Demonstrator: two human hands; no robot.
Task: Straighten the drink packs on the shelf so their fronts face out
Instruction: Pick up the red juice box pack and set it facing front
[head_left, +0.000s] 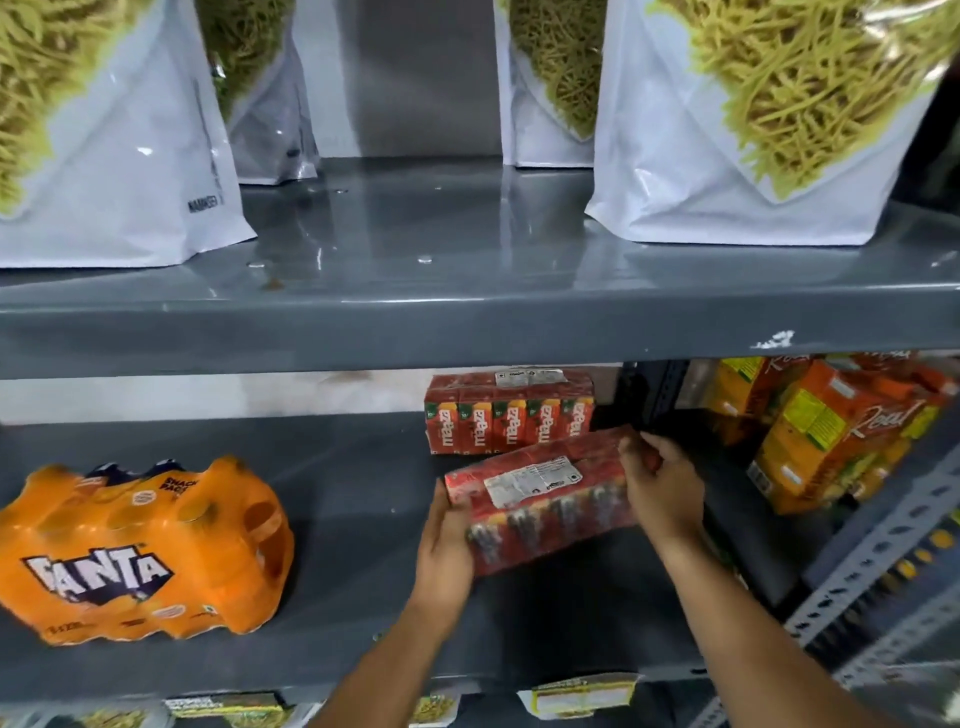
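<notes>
A shrink-wrapped red Maaza drink pack lies skewed on the grey shelf, a white label on its top and its printed fronts not showing. My left hand grips its near left end and my right hand grips its far right end. Behind it, a second Maaza pack stands square at the back with its fronts facing out. An orange Fanta multipack sits at the left, logo facing out.
Orange Real juice cartons stand tilted on the neighbouring shelf at right, past a perforated metal upright. Large white snack bags fill the shelf above. Yellow price tags hang on the shelf's front edge.
</notes>
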